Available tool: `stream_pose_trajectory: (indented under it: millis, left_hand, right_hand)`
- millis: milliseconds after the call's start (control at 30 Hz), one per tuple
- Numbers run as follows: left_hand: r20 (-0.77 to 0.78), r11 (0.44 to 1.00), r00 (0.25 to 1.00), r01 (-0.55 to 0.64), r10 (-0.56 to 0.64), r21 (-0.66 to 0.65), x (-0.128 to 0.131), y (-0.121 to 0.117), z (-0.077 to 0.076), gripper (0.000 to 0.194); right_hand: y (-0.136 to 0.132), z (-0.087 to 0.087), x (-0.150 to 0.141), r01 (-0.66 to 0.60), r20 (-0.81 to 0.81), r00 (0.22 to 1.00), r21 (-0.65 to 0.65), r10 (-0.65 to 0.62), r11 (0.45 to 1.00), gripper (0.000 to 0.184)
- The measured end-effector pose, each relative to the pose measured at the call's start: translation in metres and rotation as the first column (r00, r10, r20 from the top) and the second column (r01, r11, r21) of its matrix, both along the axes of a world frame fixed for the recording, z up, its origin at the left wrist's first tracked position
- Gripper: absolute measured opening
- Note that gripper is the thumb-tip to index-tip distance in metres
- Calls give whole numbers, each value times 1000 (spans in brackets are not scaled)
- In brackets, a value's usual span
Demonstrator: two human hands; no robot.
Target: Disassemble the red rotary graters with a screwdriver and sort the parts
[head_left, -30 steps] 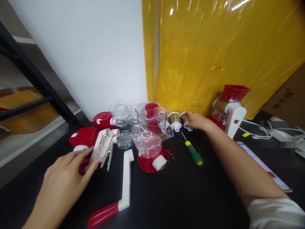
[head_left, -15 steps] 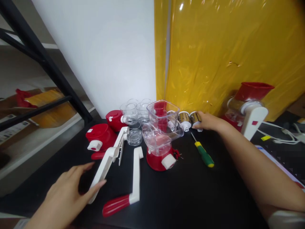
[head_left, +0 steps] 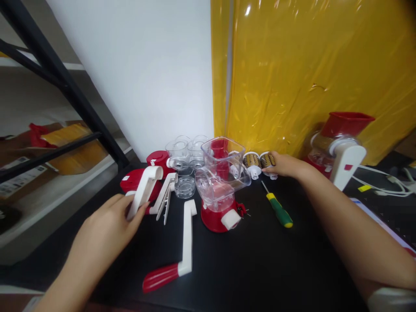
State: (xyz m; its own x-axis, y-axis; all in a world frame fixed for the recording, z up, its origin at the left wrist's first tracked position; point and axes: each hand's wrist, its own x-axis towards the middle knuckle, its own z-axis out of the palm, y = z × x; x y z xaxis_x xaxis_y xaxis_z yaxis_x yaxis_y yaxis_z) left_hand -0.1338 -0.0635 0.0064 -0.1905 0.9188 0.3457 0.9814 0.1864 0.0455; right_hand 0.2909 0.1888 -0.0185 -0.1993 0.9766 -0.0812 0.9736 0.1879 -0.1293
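1. The left hand (head_left: pixel 105 225) is near the left edge of the black surface (head_left: pixel 260 264). It grasps a white crank arm (head_left: pixel 143 190) between the thumb and the fingers, and the arm is tilted, with its round end upward.
2. Behind this hand, toward the back left corner, there are two red bases (head_left: pixel 159 159), the nearer one partly hidden.
3. Just to the right of the held arm, other white arms (head_left: pixel 166 195) lie together, beside the clear parts (head_left: pixel 178 151) near the back edge.
4. The right hand (head_left: pixel 284 165) is at the back edge, with its fingers touching the rightmost grating drum (head_left: pixel 267 160); whether it grips this drum firmly, I cannot tell. A second drum (head_left: pixel 252 162) stands just beside it.
5. Between the hands, a clear housing (head_left: pixel 212 190) sits on a red foot (head_left: pixel 211 220).
6. A crank with red handle (head_left: pixel 187 238) lies near the front edge.
7. A green and yellow screwdriver (head_left: pixel 280 211) lies in front of the drums.
8. Toward the back right corner stands an assembled grinder (head_left: pixel 347 151).
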Motion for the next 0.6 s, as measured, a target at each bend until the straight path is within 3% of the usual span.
stream_pose_trajectory:
  millis: [67, 233, 600]
  left_hand:
    - [-128, 998, 992, -26, 18, -56, 9, 22, 7, 38]
    - [-130, 987, 991, -39, 19, -154, 17, 55, 1, 45]
    - [-293, 989, 955, -76, 37, -124, 14, 59, -22, 46]
  right_hand:
    - [0, 0, 1, -9, 4, 1000, -1, 9, 1000, 75]
    - [-1, 4, 2, -19, 9, 1000, 10, 19, 1000, 73]
    - [-1, 6, 3, -41, 31, 999, -17, 41, 999, 77]
